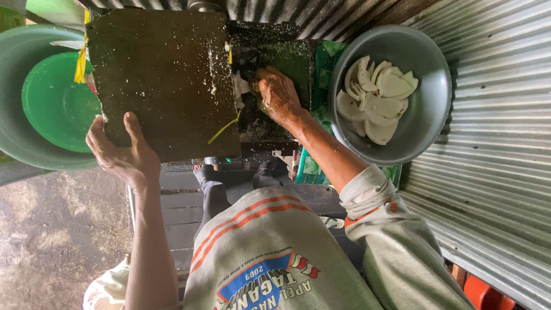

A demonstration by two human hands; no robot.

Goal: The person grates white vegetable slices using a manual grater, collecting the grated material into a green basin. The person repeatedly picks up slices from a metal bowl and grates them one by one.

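Gripping the near edge of a dark board [163, 80] with the left hand [121, 154], thumb lying on top and fingers curling under, probably steadying it; board looking rough, flat, dusted with white crumbs, a yellow strip [224, 127] trailing across its corner. Pressing the right hand [279, 95] down, fingers bunched and closed over something at the dark wet opening [270, 57] just beside the board, likely feeding a white piece [240, 86] showing at the fingertips; exact hold hard to make out. Sitting at the right of that hand, within easy reach, a grey metal bowl [427, 115] holding smooth curved white slices [376, 97]. Resting at far left, a green plastic bowl [54, 103] nesting inside a bigger pale basin [17, 57]. Running behind and along the right, ribbed corrugated metal sheeting [493, 161].
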